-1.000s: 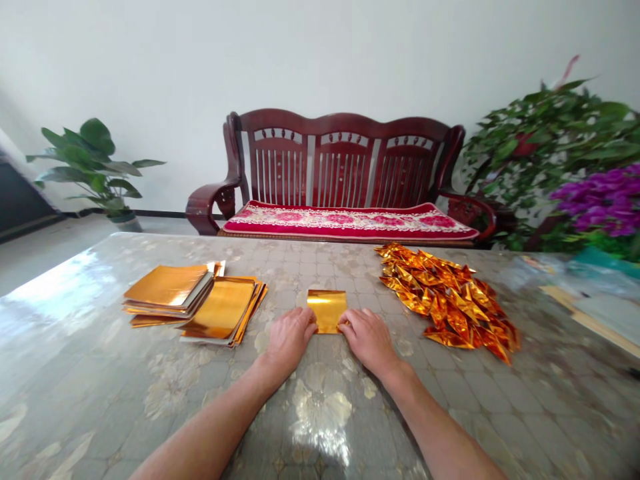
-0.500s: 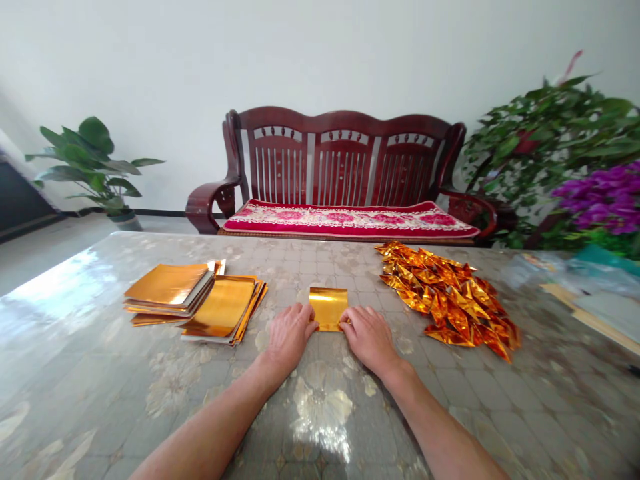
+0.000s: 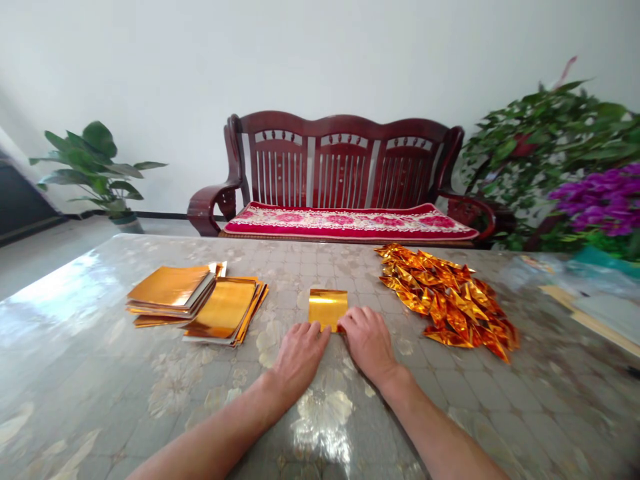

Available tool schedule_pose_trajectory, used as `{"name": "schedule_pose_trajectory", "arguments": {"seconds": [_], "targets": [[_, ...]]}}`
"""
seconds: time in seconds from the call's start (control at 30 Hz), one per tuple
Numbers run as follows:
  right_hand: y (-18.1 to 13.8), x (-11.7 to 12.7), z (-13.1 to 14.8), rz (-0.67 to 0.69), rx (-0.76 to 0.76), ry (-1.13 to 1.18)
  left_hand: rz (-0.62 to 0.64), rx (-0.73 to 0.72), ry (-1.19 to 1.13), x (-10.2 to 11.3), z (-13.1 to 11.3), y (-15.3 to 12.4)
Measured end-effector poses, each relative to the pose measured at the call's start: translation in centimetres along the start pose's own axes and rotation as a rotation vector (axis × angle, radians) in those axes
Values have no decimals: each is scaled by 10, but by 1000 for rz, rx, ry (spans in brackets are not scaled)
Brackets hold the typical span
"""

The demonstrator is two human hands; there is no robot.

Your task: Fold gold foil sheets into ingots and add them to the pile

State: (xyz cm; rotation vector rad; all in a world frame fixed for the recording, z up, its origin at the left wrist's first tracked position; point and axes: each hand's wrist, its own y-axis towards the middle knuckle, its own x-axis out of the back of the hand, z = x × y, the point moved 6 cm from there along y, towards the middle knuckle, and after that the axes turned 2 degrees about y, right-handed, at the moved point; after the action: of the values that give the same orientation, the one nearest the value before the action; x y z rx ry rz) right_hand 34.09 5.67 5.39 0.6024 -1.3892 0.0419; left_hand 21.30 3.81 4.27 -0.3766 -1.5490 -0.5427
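Note:
A small sheet of shiny gold foil paper (image 3: 328, 308) lies on the table in front of me, its far edge curling up a little. My left hand (image 3: 301, 351) is closed at the paper's near edge, its fingertips pressed on the fold around the middle. With fingers curled in, my right hand (image 3: 369, 340) pinches the near right corner. The fingertips partly cover the near edge. To the left are two stacks of foil sheets, one stack (image 3: 167, 287) overlapped by the other stack (image 3: 227, 307). Over on the right lies a pile of folded, pointed gold foil pieces (image 3: 450, 300).
The patterned table (image 3: 200, 413) has a glossy cover. Plastic bags (image 3: 537, 270) and flat sheets (image 3: 610, 313) lie at its right side. Beyond the far edge stands a dark red wooden bench (image 3: 340, 160), with a potted plant (image 3: 100, 167) left and purple flowers (image 3: 600, 197) right.
My left hand has slid from the paper's left side to the middle of its near edge, closer to my right hand. The right hand stays at the near right corner.

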Motion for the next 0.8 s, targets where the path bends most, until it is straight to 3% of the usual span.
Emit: {"name": "schedule_pose_trajectory", "arguments": {"seconds": [0.1, 0.2, 0.53, 0.8], "targets": [[-4, 1, 13, 3, 127, 7, 3, 25, 19, 0, -3, 0], [-7, 0, 19, 50, 161, 27, 5, 40, 30, -1, -6, 0], [-13, 0, 1, 107, 10, -62, 24, 11, 32, -3, -2, -8], [-8, 8, -4, 51, -68, -56, 27, 79, 33, 3, 14, -5]]}}
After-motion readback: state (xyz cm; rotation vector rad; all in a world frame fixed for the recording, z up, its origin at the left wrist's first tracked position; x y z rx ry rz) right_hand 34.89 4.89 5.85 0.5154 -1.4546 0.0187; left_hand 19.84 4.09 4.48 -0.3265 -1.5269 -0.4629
